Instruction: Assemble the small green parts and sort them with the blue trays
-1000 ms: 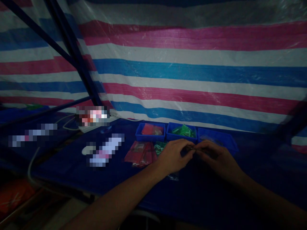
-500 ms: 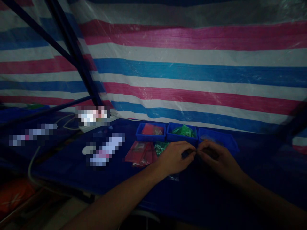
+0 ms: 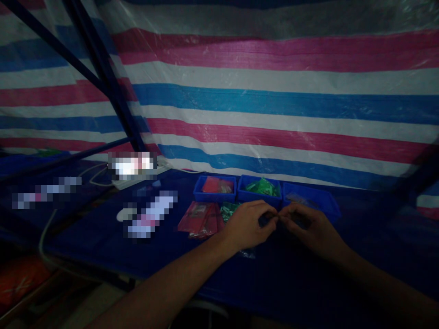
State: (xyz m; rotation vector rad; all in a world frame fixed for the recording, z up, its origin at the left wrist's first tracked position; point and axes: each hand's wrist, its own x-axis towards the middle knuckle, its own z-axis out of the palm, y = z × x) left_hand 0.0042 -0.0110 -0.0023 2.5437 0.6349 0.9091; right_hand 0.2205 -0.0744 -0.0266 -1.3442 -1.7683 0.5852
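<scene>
My left hand (image 3: 247,225) and my right hand (image 3: 308,228) meet fingertip to fingertip over the dark blue table (image 3: 171,256), both pinched on a small dark thing (image 3: 274,218) that the dim light keeps me from naming. Just left of my left hand lie red packets (image 3: 200,219) and a green packet (image 3: 229,211). Behind the hands stand three blue bins: one with red packets (image 3: 216,188), one with green packets (image 3: 260,188), and one on the right (image 3: 315,201) whose contents are too dark to make out.
A striped pink, blue and white tarp (image 3: 274,100) hangs close behind the table. Dark metal poles (image 3: 103,77) slant at the left. A white power strip with cables (image 3: 137,180) and a small white object (image 3: 125,214) lie at the table's left.
Both hands stay together at the same spot; only the fingertips shift slightly on the small thing between them.
</scene>
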